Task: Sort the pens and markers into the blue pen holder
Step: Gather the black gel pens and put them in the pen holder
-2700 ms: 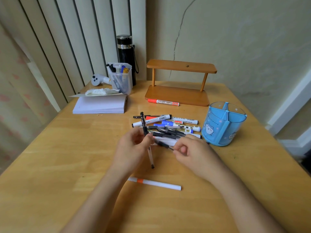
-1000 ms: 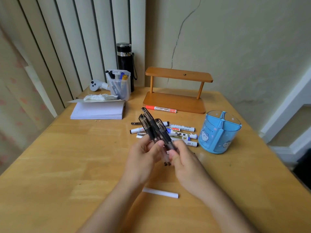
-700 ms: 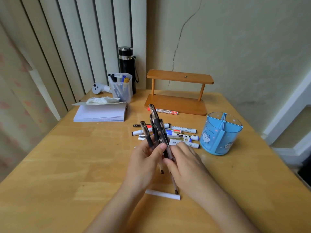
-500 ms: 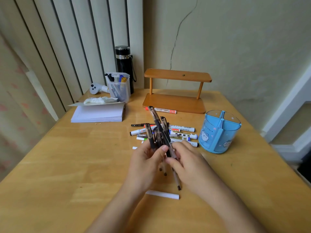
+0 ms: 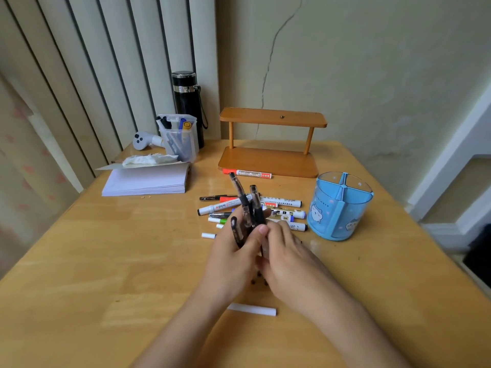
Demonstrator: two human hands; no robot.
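Both hands hold a bunch of black gel pens (image 5: 245, 205) upright over the middle of the table. My left hand (image 5: 233, 257) wraps the bunch from the left, and my right hand (image 5: 289, 257) presses against it from the right. Behind the hands lies a pile of white markers and pens (image 5: 281, 208). The blue pen holder (image 5: 338, 205), round with dividers, stands to the right of the pile and looks empty. A white marker (image 5: 252, 309) lies on the table under my forearms. A red whiteboard marker (image 5: 248, 173) rests against the wooden shelf.
A small wooden shelf (image 5: 269, 140) stands at the back. At the back left are a clear pen box (image 5: 180, 138), a black flask (image 5: 187, 102), a white controller (image 5: 143, 140) and a stack of paper (image 5: 146, 179). The table's right edge is near the holder.
The hands gathered single pens from the pile into one bunch and lifted it. Over the last second the bunch was squared up between both hands, its tips lowered toward the table.
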